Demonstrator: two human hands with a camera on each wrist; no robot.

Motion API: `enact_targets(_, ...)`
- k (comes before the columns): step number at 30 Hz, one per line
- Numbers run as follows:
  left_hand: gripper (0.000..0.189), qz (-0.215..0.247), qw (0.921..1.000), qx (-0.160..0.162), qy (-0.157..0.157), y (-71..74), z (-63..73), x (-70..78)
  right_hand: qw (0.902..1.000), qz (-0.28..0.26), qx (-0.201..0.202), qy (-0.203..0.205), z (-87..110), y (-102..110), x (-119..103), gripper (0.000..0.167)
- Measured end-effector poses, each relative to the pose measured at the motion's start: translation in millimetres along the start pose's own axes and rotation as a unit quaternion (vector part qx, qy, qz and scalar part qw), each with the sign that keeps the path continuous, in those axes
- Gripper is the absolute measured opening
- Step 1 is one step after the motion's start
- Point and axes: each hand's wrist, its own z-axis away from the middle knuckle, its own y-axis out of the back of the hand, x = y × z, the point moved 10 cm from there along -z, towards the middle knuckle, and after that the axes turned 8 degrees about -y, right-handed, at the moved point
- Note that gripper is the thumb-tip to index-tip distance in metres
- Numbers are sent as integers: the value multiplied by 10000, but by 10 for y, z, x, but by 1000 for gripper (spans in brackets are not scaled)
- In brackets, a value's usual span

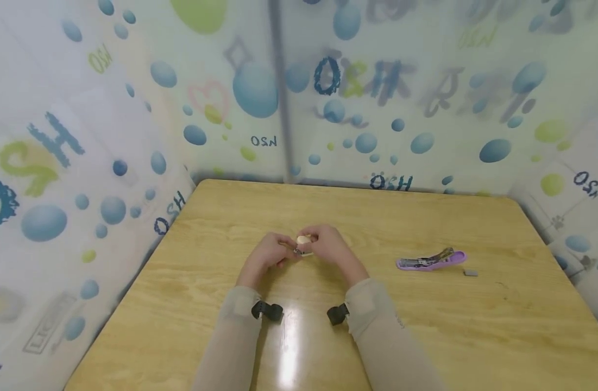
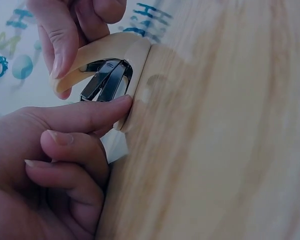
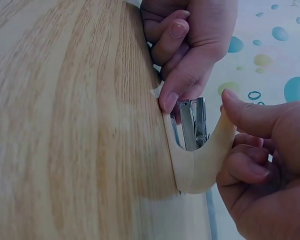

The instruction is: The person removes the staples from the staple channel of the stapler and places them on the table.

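Note:
A small cream stapler (image 1: pixel 303 239) stands on the table between both hands, its top cover swung up from its base. In the right wrist view the raised cover (image 3: pixel 215 160) and the metal magazine inside are visible. My left hand (image 1: pixel 269 254) holds the end of the base, the thumb on top of it. With thumb and fingers my right hand (image 1: pixel 330 244) pinches the free end of the cover. A small whitish piece (image 2: pixel 116 147) shows under the left fingers; its kind is unclear.
A purple stapler (image 1: pixel 432 264) lies opened out on the wooden table (image 1: pixel 328 347), right of the hands. Beside it is a small grey block (image 1: pixel 470 273), perhaps staples. Curtains printed with bubbles (image 1: pixel 255 89) surround the table's back and sides.

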Motion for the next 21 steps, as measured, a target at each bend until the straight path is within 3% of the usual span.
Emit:
enact_targets(13,33,80,9997,184,129,-2,-33,-60,9899,-1341,370,-266,91,123,209,38)
enact_targets(21,35,166,9991,280,269,-9,-15,-58,9770,-2039,453,-429,265,200,293,38)
